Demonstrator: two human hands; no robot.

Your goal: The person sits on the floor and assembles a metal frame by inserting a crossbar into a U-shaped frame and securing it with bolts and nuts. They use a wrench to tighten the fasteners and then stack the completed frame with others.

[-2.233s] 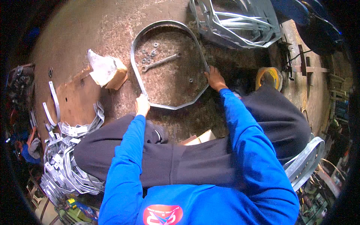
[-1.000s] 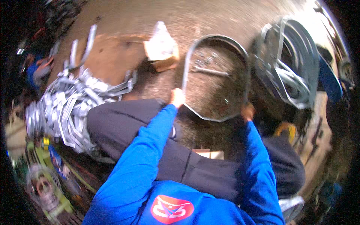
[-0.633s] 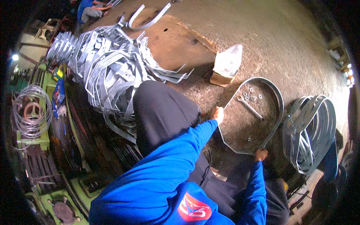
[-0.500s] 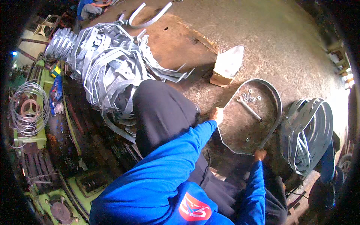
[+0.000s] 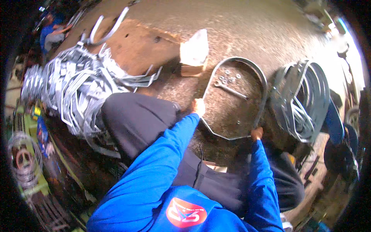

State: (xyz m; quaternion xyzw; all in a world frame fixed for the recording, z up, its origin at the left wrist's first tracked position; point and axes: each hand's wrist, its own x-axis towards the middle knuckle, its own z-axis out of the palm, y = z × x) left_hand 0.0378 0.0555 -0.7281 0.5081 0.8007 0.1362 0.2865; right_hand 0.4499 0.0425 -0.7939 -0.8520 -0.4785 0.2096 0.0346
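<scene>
A grey metal band bent into a hoop (image 5: 265,91), rounded at the far end and angular at the near end, lies at or just above the floor in front of me. My left hand (image 5: 198,107) is closed on its left side. My right hand (image 5: 256,133) grips its near right corner. Inside the hoop's outline are a wrench (image 5: 234,91) and several loose nuts (image 5: 227,72) near the wrench's head. One more small nut (image 5: 238,122) sits closer to the near edge. Most of my fingertips are hidden.
Left of my knee is a heap of bent metal straps (image 5: 77,85). Beyond the hoop stands a small cardboard box (image 5: 192,70) with a clear plastic bag (image 5: 196,46). Stacked hoops (image 5: 322,96) stand at right, a wire coil (image 5: 24,162) at left. Another person (image 5: 54,36) crouches far left.
My view has turned, so the whole scene sits further left and higher. Both hands keep their hold on the hoop, which has hardly moved against the wrench and nuts.
</scene>
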